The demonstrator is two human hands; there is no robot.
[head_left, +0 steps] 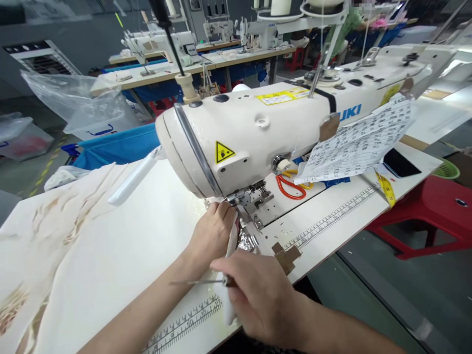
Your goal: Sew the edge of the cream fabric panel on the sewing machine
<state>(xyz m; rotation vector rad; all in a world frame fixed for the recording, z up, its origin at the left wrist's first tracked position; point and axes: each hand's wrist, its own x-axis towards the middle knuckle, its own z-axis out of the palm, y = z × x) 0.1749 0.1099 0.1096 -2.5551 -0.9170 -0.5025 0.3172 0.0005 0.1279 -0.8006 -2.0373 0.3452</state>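
A white sewing machine (243, 132) spans the middle of the view. My left hand (216, 233) is closed at its needle area, fingers pressed on a strip of pale fabric (232, 241); the fingertips are partly hidden under the machine head. Nearer to me, my right hand (258, 290) is closed around the handle of a thin pointed metal tool (197, 282), whose shaft points left across my left forearm. The pale fabric runs down between the hands and hangs below my right fingers at the table's front edge.
Orange-red scissors (291, 188), a handwritten sheet (357, 142), a phone (401, 163) and a yellow tape measure (385, 189) lie to the right. Pale cloth (70, 211) covers the left side. A red stool (431, 211) stands at the right. Behind, a person (344, 32) is at another table.
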